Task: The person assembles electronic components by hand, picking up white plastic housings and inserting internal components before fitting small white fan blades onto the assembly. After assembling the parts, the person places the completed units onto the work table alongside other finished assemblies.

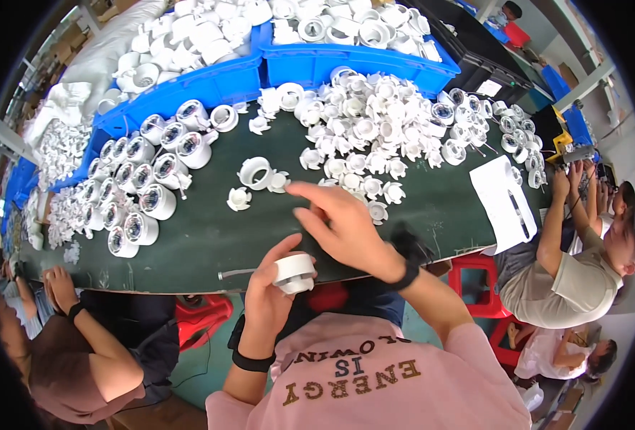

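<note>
My left hand [271,295] is closed around a white round plastic housing [294,272] at the table's near edge. A thin grey cable [236,273] sticks out to the left beside that hand. My right hand [339,222] is over the table, index finger and thumb apart with nothing between them. Its index fingertip is close to a small white claw-edged plastic part [278,182]; whether it touches cannot be told. Beside that part lie a white ring-shaped housing [254,173] and another claw-edged part [239,199].
Rows of white housings with clear lenses [142,175] stand at left. A heap of claw-edged parts [375,115] lies mid-table, before blue bins [360,64] of white parts. Paper with a pen [500,201] lies at right. People sit on both sides, near red stools [479,283].
</note>
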Demonstrator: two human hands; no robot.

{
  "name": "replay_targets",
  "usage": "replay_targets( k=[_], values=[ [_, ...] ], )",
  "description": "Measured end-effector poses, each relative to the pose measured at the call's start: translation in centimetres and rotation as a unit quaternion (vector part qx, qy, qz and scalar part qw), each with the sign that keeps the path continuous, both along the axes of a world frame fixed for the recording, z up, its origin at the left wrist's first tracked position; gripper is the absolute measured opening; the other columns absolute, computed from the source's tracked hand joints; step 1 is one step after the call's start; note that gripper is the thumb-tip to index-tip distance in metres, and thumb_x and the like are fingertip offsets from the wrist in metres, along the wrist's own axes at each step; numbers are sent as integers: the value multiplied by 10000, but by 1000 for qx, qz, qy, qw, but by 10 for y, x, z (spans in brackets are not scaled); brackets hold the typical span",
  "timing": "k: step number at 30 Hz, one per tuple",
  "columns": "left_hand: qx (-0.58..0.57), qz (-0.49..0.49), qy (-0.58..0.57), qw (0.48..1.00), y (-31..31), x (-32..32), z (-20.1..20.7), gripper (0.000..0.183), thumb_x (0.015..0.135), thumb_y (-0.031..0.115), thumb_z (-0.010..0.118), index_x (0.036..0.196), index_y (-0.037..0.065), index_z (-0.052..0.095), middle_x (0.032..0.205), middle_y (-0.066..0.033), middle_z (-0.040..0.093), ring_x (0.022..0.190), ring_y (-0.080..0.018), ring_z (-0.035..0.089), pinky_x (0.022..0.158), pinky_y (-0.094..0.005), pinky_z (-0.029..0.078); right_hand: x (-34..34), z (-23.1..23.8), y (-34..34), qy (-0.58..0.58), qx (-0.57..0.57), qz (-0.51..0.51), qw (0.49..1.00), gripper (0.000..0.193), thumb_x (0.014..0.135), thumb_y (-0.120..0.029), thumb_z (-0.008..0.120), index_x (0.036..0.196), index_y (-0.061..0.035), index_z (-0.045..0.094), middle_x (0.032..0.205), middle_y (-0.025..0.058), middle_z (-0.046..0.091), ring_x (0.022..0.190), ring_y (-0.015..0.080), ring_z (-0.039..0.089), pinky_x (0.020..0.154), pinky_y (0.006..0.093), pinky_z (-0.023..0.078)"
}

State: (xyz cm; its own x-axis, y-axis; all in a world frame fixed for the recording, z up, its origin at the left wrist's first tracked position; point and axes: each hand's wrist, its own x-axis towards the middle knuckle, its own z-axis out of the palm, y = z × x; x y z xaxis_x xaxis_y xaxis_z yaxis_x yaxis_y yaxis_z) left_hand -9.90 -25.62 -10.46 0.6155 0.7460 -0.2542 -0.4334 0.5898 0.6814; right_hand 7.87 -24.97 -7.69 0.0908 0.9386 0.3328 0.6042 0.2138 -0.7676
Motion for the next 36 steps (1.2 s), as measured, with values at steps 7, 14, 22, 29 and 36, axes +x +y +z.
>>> replay_targets(
  k=[7, 14, 22, 29, 36],
  values=[
    [199, 59, 199, 958, -3, -35, 0, 617, 824, 412, 550, 1210, -69, 558, 974, -81, 605, 838, -123, 582, 712, -233, 463, -19, -31, 65, -274, 86, 20, 958, 58, 867, -162, 598, 849, -107, 598, 661, 95, 609, 661, 277, 620, 574, 425, 410],
    [109, 196, 156, 962, 8, -32, 9, 512, 978, 471, 369, 1203, 34, 512, 872, -60, 615, 635, -103, 534, 458, -227, 351, -7, 21, -43, 351, -305, 270, 843, 333, 1003, -343, 447, 966, -17, 501, 692, 16, 535, 591, 67, 497, 552, 222, 402],
    [398, 85, 225, 885, -9, -2, 9, 266, 947, 212, 461, 1063, -21, 517, 826, -70, 578, 703, -131, 507, 633, -277, 425, -28, 14, -74, 373, -194, 59, 905, 410, 840, -134, 699, 1120, -57, 411, 880, 23, 597, 719, 59, 514, 600, 210, 402],
    [367, 82, 262, 889, -16, 14, 21, 471, 952, 384, 353, 958, -37, 565, 836, -69, 574, 739, -112, 507, 636, -255, 391, -17, -4, -83, 272, -98, 108, 951, 395, 923, -201, 580, 1216, -13, 394, 947, 65, 593, 757, 72, 532, 666, 239, 450],
    [431, 126, 248, 858, -24, 20, 22, 366, 939, 280, 383, 950, -41, 557, 750, -135, 593, 631, -195, 566, 576, -310, 436, -22, -21, -87, 155, 38, 84, 984, 466, 913, -280, 563, 1224, 24, 394, 926, 118, 568, 743, 168, 552, 661, 296, 465]
  ],
)
